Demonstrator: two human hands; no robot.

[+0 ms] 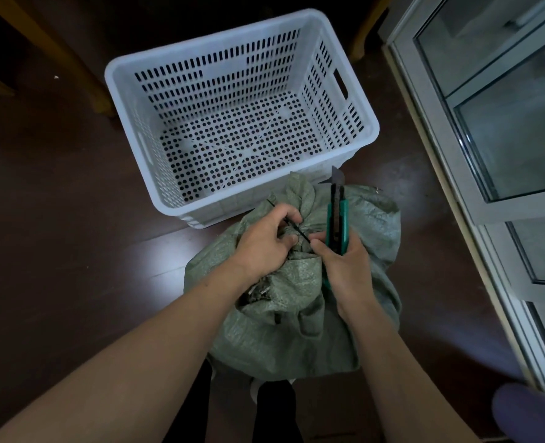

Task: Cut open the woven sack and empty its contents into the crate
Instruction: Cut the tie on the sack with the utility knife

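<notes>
Soft, slumping woven sack (300,282) at lower centre — left hand (264,241) pinches its tied neck, probably the best hold; right hand (344,263) is closed around the knife (336,215).

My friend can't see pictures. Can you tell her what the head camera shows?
Two bare hands work at the tied neck of a green woven sack on a dark floor: the left hand pinches a thin black tie, and the right hand holds a green knife, blade pointing away. Just beyond stands an empty white crate with holes.
</notes>
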